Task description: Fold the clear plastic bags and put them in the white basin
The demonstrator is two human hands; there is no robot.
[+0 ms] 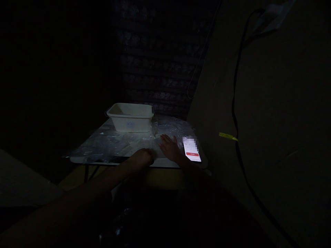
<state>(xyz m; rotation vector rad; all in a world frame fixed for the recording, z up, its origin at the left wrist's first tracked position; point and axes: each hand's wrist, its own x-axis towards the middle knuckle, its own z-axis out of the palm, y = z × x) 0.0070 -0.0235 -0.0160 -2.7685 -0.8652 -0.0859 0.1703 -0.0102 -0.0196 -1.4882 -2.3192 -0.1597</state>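
Observation:
In the dim head view, clear plastic bags or film (116, 143) lie spread over a white folding table (165, 163). My left hand (143, 157) is closed near the table's front edge, at the plastic; whatever is in its fingers, if anything, is hidden. To its right, my right hand (169, 148) lies flat with fingers spread on the plastic. A pale rectangular tub (133, 124) stands upright behind my hands, and darkness hides most of what is inside it.
A lit phone (192, 153) lies at the table's right edge, close to my right wrist. A black cable (234, 110) with a yellow tag (227, 136) hangs down the wall at right. Dark shelves or stacked layers with shiny wrapping (165, 82) rise behind the table.

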